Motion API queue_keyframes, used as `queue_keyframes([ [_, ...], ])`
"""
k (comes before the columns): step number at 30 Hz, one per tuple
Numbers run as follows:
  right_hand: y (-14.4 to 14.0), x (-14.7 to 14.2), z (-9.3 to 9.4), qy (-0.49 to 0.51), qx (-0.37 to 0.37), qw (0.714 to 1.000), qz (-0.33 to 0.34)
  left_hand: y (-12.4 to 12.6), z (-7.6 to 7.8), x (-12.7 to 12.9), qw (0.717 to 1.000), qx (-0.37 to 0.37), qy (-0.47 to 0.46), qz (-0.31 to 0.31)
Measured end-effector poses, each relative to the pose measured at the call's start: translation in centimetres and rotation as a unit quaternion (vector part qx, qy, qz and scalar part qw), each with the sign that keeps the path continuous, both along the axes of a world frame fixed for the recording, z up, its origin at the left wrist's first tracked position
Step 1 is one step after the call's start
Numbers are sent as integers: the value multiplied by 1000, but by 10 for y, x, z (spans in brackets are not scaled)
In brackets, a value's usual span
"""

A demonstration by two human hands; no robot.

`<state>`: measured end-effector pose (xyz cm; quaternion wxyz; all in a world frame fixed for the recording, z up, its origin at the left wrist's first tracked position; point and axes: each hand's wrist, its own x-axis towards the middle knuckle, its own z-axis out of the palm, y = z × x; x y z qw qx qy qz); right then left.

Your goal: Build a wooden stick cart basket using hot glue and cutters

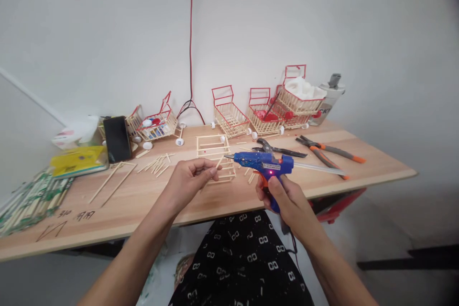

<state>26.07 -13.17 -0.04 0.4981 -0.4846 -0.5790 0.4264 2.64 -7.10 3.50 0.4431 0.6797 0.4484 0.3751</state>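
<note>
Your right hand (285, 198) was wrapped tight around the blue glue gun (267, 165), its nozzle aimed at the thin wooden stick (218, 164) that your left hand (190, 177) pinched between fingertips, just above the stick frame (217, 160) on the counter (150, 196).

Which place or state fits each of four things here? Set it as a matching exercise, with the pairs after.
Things:
1. blue hot-glue gun
2. thin wooden stick
3. black smartphone
4. orange-handled pliers

Places or states:
A. lying flat on the wooden table, at the right
B. pinched in the left hand
C. gripped in the right hand, red light on
D. propped up at the left, beside a yellow packet

Pairs: 1-C, 2-B, 3-D, 4-A
</note>
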Motion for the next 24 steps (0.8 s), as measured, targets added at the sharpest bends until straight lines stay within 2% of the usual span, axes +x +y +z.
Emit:
queue_keyframes([
  [10,1,-3,2,-1,-3,1000,-4,-2,4,0,1000,13,-9,19],
  [24,0,-3,2,-33,17,999,-14,-4,4,1,1000,0,-9,4],
])
